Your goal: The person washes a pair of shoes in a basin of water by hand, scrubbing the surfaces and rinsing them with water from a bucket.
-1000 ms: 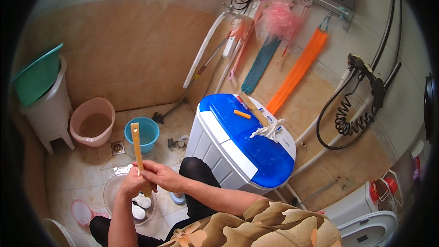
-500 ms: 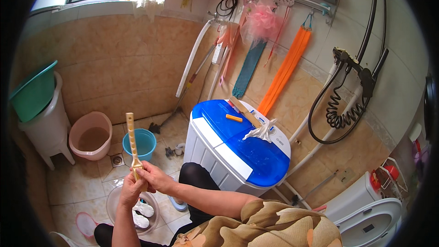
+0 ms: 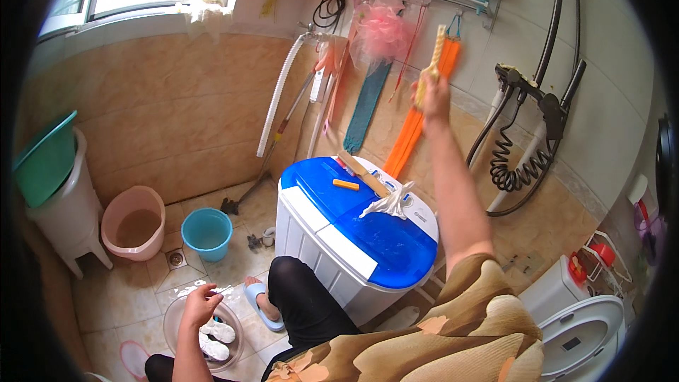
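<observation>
we tag the brush [image 3: 431, 71] pale yellow, shoes [image 3: 221, 330] white, basin [image 3: 170, 320] see-through greyish. trousers [image 3: 304, 301] plain black; top [image 3: 460, 318] patterned, brown and tan patches plus peach blotches. slipper [image 3: 254, 293] light blue. washing machine [image 3: 303, 233] white, its lids [image 3: 385, 251] bright blue; we mark the small bar [image 3: 346, 184] orange-yellow, crumpled cloth [image 3: 389, 204] white. hanging strips: one orange strip [image 3: 406, 143], one teal strip [image 3: 368, 110]. mesh puff [image 3: 384, 32] pink, bucket [image 3: 206, 252] aqua, tub [image 3: 151, 247] pale pink, tilted bowl [image 3: 46, 159] green. coiled hose [image 3: 503, 170] black. we note wall tiles [image 3: 191, 99] tan, mottled.
</observation>
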{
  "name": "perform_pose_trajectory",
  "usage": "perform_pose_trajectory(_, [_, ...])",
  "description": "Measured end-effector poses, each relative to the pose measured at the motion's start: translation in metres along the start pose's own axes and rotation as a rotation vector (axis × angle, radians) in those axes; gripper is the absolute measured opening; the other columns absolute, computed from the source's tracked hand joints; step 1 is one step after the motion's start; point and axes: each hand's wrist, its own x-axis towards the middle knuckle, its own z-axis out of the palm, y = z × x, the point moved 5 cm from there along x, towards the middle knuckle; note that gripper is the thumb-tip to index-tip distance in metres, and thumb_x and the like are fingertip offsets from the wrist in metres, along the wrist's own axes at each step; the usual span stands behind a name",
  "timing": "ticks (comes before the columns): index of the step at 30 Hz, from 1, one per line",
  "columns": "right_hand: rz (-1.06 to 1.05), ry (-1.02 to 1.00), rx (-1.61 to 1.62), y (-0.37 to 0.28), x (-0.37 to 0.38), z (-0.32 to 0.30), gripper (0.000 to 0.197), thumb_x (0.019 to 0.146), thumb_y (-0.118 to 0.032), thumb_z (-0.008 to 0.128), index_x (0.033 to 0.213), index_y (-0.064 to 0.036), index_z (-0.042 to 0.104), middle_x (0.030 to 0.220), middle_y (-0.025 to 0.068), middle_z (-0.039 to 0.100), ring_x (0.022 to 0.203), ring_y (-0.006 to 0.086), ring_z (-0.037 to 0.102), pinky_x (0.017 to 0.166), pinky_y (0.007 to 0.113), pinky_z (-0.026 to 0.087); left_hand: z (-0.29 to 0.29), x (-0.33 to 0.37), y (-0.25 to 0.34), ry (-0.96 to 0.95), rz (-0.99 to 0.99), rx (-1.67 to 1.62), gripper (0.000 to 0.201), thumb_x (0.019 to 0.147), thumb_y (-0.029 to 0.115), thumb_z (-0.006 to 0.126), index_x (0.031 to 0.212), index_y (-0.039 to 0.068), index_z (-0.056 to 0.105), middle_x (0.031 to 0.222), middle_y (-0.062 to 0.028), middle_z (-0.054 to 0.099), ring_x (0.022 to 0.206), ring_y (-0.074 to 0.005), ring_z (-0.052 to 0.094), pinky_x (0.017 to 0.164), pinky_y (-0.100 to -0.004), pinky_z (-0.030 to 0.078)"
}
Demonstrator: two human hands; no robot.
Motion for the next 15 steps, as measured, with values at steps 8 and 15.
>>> perform_pose_trajectory(8, [0.180,0.155,0.006,-0.027,0.102,-0.015,0.032,0.093,-0.038,0.055,0.106,-0.0087,0.056,0.079,0.0055,0.065,0.053,0.0120,0.057,0.039,0.026,0.040,-0.011,0.009,-0.050,-0.002,-0.155,0.167,0.046,0.079,0.021,0.070,0.116,-0.003,0.061,0.099,-0.0189,0.069,0.085,-0.0244,0.067,0.074,-0.0342,0.053])
perform_pose_trajectory(15, [0.160,0.224,-0.051,-0.034,0.152,-0.018,0.032,0.092,-0.035,0.056,0.103,-0.0047,0.057,0.080,0.0086,0.066,0.054,0.0136,0.058,0.037,0.026,0.038,-0.014,0.003,-0.062,0.004,-0.171,0.206,0.047,0.079,0.023,0.070,0.118,-0.001,0.061,0.100,-0.0190,0.069,0.087,-0.0257,0.068,0.076,-0.0346,0.053])
